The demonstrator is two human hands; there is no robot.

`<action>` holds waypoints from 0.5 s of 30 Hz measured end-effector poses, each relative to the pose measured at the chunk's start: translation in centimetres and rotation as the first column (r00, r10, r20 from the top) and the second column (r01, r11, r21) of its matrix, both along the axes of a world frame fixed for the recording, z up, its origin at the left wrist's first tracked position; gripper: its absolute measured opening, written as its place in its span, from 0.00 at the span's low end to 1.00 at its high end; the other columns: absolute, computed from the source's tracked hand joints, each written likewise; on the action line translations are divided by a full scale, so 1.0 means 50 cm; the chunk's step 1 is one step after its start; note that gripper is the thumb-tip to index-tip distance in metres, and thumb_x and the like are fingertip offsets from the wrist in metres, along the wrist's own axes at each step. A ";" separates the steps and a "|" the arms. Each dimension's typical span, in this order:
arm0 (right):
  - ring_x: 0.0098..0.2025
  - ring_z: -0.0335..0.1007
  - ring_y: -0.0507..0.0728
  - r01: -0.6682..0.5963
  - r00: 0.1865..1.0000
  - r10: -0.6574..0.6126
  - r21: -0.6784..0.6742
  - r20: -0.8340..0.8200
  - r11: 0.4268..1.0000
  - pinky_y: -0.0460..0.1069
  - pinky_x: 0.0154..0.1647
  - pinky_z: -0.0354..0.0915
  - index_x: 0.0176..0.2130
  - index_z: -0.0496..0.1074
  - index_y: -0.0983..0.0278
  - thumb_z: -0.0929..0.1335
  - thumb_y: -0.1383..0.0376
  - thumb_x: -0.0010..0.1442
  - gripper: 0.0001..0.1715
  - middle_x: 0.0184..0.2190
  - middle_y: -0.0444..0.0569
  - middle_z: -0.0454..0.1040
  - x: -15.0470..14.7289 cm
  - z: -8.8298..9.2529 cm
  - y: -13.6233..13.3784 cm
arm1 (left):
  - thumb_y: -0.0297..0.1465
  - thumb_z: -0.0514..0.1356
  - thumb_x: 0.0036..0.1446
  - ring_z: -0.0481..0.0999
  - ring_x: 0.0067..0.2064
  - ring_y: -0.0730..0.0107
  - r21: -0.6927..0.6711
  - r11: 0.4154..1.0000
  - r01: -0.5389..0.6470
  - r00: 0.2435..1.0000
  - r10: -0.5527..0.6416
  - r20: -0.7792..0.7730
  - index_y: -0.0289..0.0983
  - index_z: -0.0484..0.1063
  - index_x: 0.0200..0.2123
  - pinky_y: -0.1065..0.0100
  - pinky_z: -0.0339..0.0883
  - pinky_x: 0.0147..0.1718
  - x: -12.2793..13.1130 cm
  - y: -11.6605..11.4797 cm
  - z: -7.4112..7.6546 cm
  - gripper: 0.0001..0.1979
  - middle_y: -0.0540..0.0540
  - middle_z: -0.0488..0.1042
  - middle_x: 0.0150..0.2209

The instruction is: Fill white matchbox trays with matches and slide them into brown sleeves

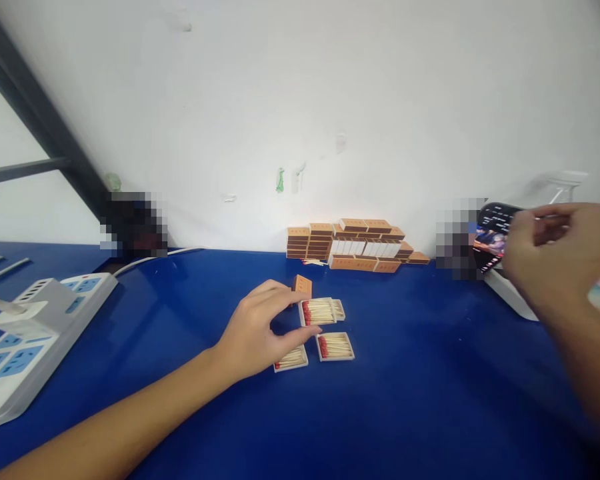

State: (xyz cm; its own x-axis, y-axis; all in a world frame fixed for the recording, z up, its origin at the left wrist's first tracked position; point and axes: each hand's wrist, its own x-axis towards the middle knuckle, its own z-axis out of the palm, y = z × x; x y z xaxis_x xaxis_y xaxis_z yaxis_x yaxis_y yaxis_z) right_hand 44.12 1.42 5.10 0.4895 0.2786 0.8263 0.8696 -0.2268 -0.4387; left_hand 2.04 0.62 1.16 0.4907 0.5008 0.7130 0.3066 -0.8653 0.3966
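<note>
My left hand (260, 327) has its thumb and fingers at opposite edges of an open matchbox tray (319, 312) filled with red-tipped matches, gripping it. That tray overlaps another match-filled tray (339, 309). Nearer to me lie two more filled trays, one (336, 347) by the thumb and one (291, 359) partly covered by my hand. An orange matchbox cover (303, 285) stands just beyond my fingers. At the right, my right hand (565, 247) is raised with curled fingers beside a phone (491, 237) with a lit screen; anything in its fingers is hidden.
Orange-and-brown matchboxes (363, 247) are stacked on the blue table (405, 400) against the white wall (220, 100). Loose matches (313, 262) lie at the stack's foot. A white power strip (70, 313) with a plugged-in adapter occupies the left side, its cable running to the back.
</note>
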 end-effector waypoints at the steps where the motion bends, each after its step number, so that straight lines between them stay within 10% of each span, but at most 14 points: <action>1: 0.34 0.75 0.62 -0.094 0.995 0.094 -0.016 0.015 0.995 0.57 0.45 0.70 0.43 0.76 0.64 0.69 0.61 0.61 0.12 0.30 0.53 0.77 -0.037 0.004 -0.004 | 0.37 0.73 0.59 0.81 0.44 0.59 -0.004 1.000 -0.004 1.000 0.004 0.005 0.38 0.79 0.50 0.56 0.80 0.44 0.000 0.001 -0.001 0.18 0.43 0.84 0.42; 3: 0.34 0.75 0.60 -0.399 0.917 0.393 -0.123 -0.070 0.909 0.55 0.40 0.71 0.41 0.76 0.61 0.69 0.57 0.63 0.11 0.34 0.52 0.78 -0.122 0.009 -0.018 | 0.37 0.74 0.58 0.81 0.44 0.59 -0.020 1.000 -0.014 1.000 0.015 0.012 0.38 0.80 0.50 0.56 0.80 0.44 -0.001 0.003 -0.003 0.19 0.43 0.84 0.42; 6: 0.36 0.74 0.59 -0.832 0.518 0.734 -0.457 -0.440 0.313 0.54 0.36 0.71 0.50 0.77 0.53 0.71 0.48 0.64 0.20 0.41 0.50 0.79 -0.246 0.004 -0.052 | 0.39 0.74 0.57 0.82 0.44 0.58 -0.037 0.999 -0.030 0.999 0.030 0.011 0.39 0.81 0.51 0.56 0.81 0.44 -0.003 0.006 -0.005 0.20 0.42 0.84 0.43; 8: 0.33 0.72 0.58 -0.874 0.362 0.753 -0.481 -0.550 0.069 0.54 0.34 0.71 0.58 0.74 0.50 0.72 0.46 0.63 0.27 0.39 0.48 0.78 -0.303 -0.006 -0.073 | 0.40 0.74 0.56 0.82 0.45 0.58 -0.052 0.998 -0.031 0.999 0.032 0.007 0.40 0.81 0.52 0.56 0.81 0.45 -0.005 0.008 -0.006 0.21 0.43 0.85 0.43; 11: 0.32 0.70 0.56 -0.890 0.282 0.763 -0.457 -0.582 -0.019 0.53 0.32 0.69 0.58 0.74 0.50 0.73 0.49 0.64 0.25 0.41 0.47 0.77 -0.341 -0.020 -0.090 | 0.40 0.75 0.54 0.82 0.46 0.58 -0.099 0.995 -0.020 1.000 0.019 -0.013 0.41 0.81 0.51 0.56 0.80 0.47 -0.006 0.007 -0.006 0.22 0.43 0.84 0.44; 15: 0.31 0.68 0.55 -0.860 0.328 0.787 -0.510 -0.523 0.020 0.52 0.31 0.65 0.52 0.77 0.52 0.72 0.50 0.64 0.19 0.38 0.47 0.77 -0.323 -0.014 -0.085 | 0.44 0.75 0.53 0.80 0.51 0.56 -0.137 0.990 -0.033 0.997 0.023 -0.069 0.42 0.78 0.57 0.53 0.77 0.52 -0.006 0.009 -0.008 0.30 0.42 0.82 0.50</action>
